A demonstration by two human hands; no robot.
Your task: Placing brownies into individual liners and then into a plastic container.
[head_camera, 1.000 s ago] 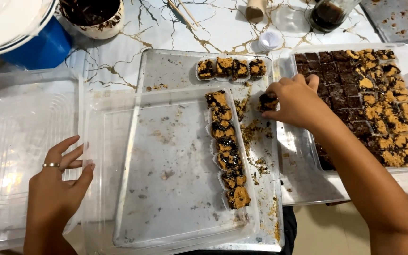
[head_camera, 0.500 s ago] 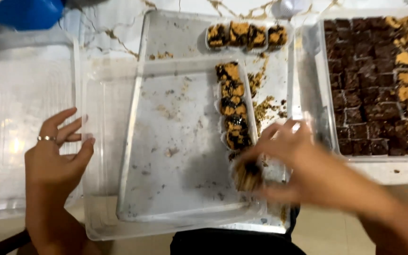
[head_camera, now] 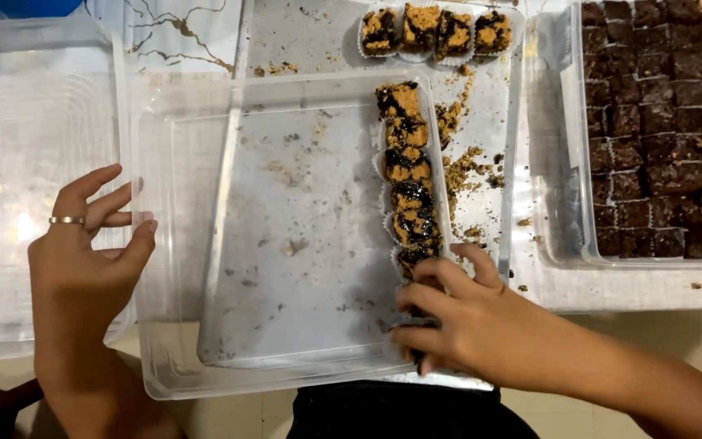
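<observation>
A clear plastic container (head_camera: 156, 358) sits on a metal baking tray (head_camera: 318, 41). Along its right wall runs a column of brownie pieces (head_camera: 406, 171) in white paper cups, topped with orange crumbs. My right hand (head_camera: 465, 325) is at the near end of that column, fingers curled down over a dark brownie piece (head_camera: 416, 354) that shows only partly beneath them. My left hand (head_camera: 83, 260), with a ring on one finger, is spread open against the container's left rim and holds nothing.
Several more cupped pieces (head_camera: 432, 31) line the far end of the metal tray, with loose crumbs (head_camera: 465, 162) beside the column. A clear box of cut dark brownies (head_camera: 652, 122) stands at the right. Another clear plastic container (head_camera: 10, 146) lies at the left.
My right hand has come from the brownie box at the right down to the near end of the column, carrying a piece. My left hand has stayed at the container's left rim.
</observation>
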